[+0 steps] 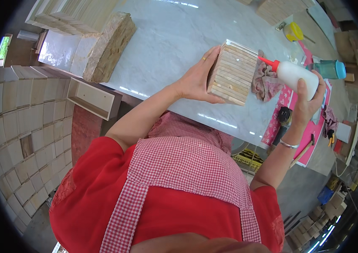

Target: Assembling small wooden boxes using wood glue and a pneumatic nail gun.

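Note:
My left hand (202, 78) grips a stack of thin wooden boards (233, 72) from its left side, thumb along the near edge and fingers at the far side. The boards' pale edges face up. In my right hand (307, 97) is a white squeeze bottle (295, 77) with a red nozzle, tilted so its tip meets or nearly meets the stack's upper right corner. Whether glue is coming out cannot be made out. Just right of the stack, a crumpled stained cloth (266, 86) lies on the marbled tabletop (162, 59).
A long, rough-edged block (110, 46) and stacked boards (69, 14) stand at the far left. To the right are a yellow tub (292, 31), a teal jar (335, 69), a black-handled tool (283, 120) and a hammer (303, 150) on pink sheeting. An open wooden box (90, 99) sits below the table's left edge.

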A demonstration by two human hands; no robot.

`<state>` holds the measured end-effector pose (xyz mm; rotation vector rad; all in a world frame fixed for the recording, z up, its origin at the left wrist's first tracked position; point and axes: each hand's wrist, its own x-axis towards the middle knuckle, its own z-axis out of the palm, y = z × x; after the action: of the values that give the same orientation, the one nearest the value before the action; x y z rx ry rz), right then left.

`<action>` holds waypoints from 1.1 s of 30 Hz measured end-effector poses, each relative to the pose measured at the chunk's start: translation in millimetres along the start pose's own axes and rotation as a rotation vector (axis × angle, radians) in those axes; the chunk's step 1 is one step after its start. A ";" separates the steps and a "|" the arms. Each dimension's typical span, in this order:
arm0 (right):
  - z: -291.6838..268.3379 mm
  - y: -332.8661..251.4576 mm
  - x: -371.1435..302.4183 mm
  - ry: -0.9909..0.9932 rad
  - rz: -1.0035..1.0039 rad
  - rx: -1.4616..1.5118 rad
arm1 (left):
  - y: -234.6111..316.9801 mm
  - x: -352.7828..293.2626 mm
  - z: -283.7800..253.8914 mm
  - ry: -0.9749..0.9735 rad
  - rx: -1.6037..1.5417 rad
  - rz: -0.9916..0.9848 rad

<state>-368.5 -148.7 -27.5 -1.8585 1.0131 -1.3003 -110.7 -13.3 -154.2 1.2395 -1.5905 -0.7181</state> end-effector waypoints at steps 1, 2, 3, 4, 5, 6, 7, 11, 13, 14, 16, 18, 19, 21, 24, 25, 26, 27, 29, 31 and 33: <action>2.0 -1.0 -0.6 0.001 0.001 0.000 | -0.2 0.0 0.0 0.000 -0.002 -0.005; 5.9 -1.0 -2.0 -0.001 0.004 0.028 | -0.2 0.2 0.1 -0.001 -0.001 -0.006; 11.7 -1.9 -3.5 -0.003 0.007 0.057 | 0.1 0.5 0.3 0.001 0.002 -0.003; 18.2 -3.8 -4.6 -0.005 0.010 0.086 | 0.6 0.9 0.2 0.003 0.006 0.000; 25.3 -4.6 -5.0 -0.005 0.011 0.088 | 1.0 1.0 0.0 0.004 0.010 0.003; 33.1 -4.1 -5.2 -0.018 0.000 0.107 | 0.9 0.9 0.6 0.003 0.012 0.003; 40.4 -3.4 -5.1 -0.031 -0.011 0.126 | 0.9 0.6 1.3 0.002 0.011 -0.007; 54.4 -5.0 -4.0 -0.099 0.012 0.129 | 1.0 0.5 1.7 0.002 0.011 -0.025; 53.6 -5.4 -3.6 -0.122 0.030 0.118 | 1.5 1.5 2.0 0.000 0.013 -0.015; 52.5 -4.7 -3.0 -0.124 0.024 0.119 | 1.1 1.0 1.8 0.001 0.014 -0.017; 47.9 -2.9 -1.8 -0.125 0.011 0.120 | -0.1 1.0 1.8 0.009 0.009 -0.004; 36.2 -1.6 -1.4 -0.113 0.008 0.093 | -0.7 0.7 2.3 0.012 0.005 0.003; 28.2 -1.3 -1.1 -0.101 0.004 0.066 | -0.1 0.8 1.9 0.008 0.011 -0.001; 12.5 1.2 -1.1 -0.089 0.000 0.038 | 0.4 0.7 1.3 0.003 0.022 -0.009; -6.3 5.0 -1.4 -0.027 -0.004 -0.026 | -0.1 0.6 1.0 0.005 0.017 -0.011; -6.2 4.9 -1.8 -0.026 -0.003 -0.027 | -0.1 0.9 0.9 0.005 0.015 -0.012; -5.4 5.1 -2.5 -0.009 0.001 -0.005 | 0.1 1.0 0.8 0.004 0.015 -0.013; -4.1 5.6 -3.3 0.007 0.004 0.018 | 0.5 1.0 0.4 0.004 0.016 -0.020; 2.7 3.2 -5.1 0.024 0.009 0.042 | 1.4 1.0 -0.5 0.003 0.020 -0.034; 18.0 -1.6 -6.1 -0.013 0.005 0.084 | 1.5 1.7 -0.2 0.000 0.019 -0.026; 31.7 -3.2 -6.7 -0.030 0.005 0.108 | 1.7 2.2 0.4 -0.002 0.017 -0.010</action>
<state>-339.1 -139.0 -37.3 -1.7884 0.9131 -1.2943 -111.8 -14.9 -152.2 1.2599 -1.5959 -0.7139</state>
